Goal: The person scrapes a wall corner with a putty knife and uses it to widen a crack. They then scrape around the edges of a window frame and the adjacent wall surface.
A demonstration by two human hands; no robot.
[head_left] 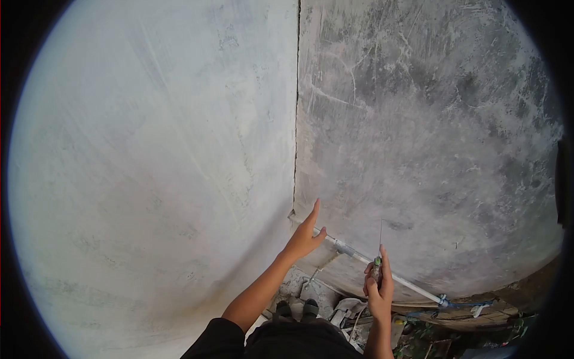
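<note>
My left hand point(305, 239) is raised near the corner where two walls meet, its index finger and thumb apart and nothing in it. In my right hand point(379, 287) is a tool with a green-tipped handle point(377, 262), its thin blade pointing up and seen nearly edge-on. The fingers wrap round the handle, while the index finger stretches up alongside the blade. Behind both hands rises the grey, patchy wall point(430, 149). To the left stands the paler wall point(149, 167), with a dark crack running down the joint.
A white pipe point(412, 281) runs along the grey wall's lower part, with blue cord tied near its right end. Below are my feet point(310, 309), piled debris point(348, 311) and a thin pipe with a tap. Plants and boards lie at the lower right.
</note>
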